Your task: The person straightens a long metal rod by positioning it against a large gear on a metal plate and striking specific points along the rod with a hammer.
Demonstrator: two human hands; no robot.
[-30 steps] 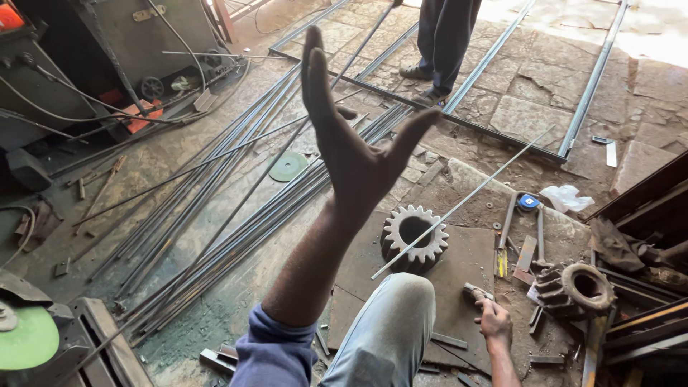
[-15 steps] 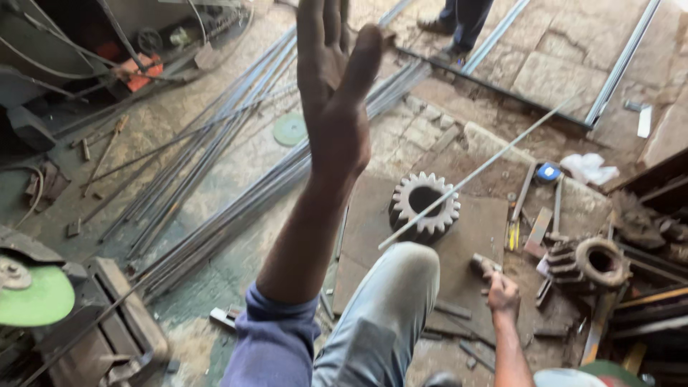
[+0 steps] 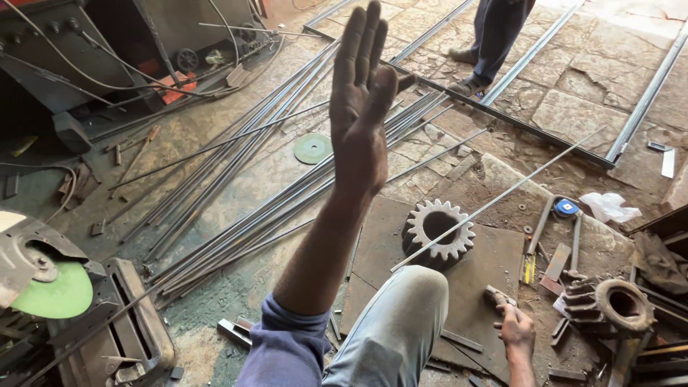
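Note:
My left hand (image 3: 365, 100) is raised in the air in front of me, fingers spread, holding nothing. It hovers over several long steel rods (image 3: 244, 179) lying on the stone floor. My right hand (image 3: 514, 331) rests low at the right on a rusty steel plate (image 3: 494, 265), closed around a small tool handle (image 3: 496, 295). My knee in grey trousers (image 3: 401, 322) sits between the two hands. A toothed gear wheel (image 3: 437, 233) stands on the plate, with a thin rod (image 3: 502, 197) leaning across it.
A cut-off saw with a green disc (image 3: 54, 290) stands at the left. A loose green disc (image 3: 312, 148) lies among the rods. A second gear (image 3: 609, 304) and hand tools (image 3: 552, 251) are at the right. Another person's legs (image 3: 494, 43) stand at the top by steel frame bars (image 3: 530, 129).
My left hand has turned from sideways with the thumb out to upright and edge-on. The view has tilted and shifted left. My right hand stays low by the plate.

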